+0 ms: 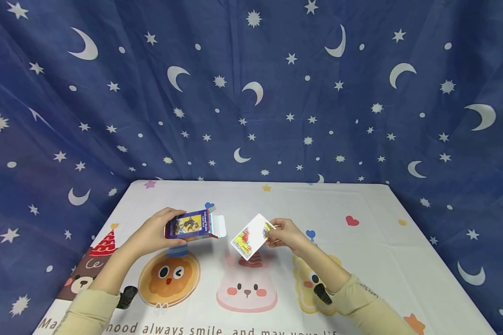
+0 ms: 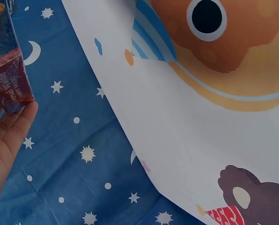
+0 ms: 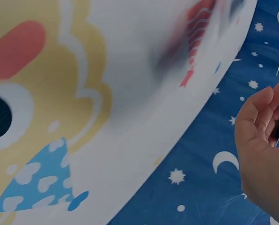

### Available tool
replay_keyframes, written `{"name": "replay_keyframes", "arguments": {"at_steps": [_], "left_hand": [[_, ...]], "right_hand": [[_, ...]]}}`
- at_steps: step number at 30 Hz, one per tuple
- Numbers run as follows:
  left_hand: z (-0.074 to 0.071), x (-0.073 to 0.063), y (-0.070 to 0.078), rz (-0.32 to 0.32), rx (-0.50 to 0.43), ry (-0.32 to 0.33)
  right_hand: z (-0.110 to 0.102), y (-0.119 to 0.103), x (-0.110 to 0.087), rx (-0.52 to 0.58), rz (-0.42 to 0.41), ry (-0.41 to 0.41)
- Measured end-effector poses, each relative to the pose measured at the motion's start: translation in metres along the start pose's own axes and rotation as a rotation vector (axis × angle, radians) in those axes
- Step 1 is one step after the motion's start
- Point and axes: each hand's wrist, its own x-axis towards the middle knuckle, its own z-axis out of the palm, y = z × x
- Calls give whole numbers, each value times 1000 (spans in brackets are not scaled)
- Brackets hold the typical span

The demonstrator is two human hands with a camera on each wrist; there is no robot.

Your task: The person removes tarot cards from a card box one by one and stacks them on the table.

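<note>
Beige sleeves lead to the left hand gripping a tarot box, best held steady, its flap open toward the right hand, which pinches a tarot card just to its left, ideally unbent.

Box: is showing dark blue around a yellow picture, dark red at one end
Card: is bearing red and yellow artwork on white
Sleeves: are showing pale beige
Tablecloth: is displaying multicoloured cartoon characters on white
Backdrop: is repeating white moons, stars and dots over blue
</note>
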Motion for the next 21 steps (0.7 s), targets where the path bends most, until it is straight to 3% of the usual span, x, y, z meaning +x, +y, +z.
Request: {"name": "replay_keyframes", "arguments": {"at_steps": [8,16,21], "left_hand": [[1,-3,-1,-14,6,6],[4,-4,5,-23,-3,-19],[6,-4,7,-27,-4,-16]], "right_hand": [[-12,14,6,-72,32,0],[-20,26,5,-97,-44,-18],[-23,34,5,-133,-36,-20]]}}
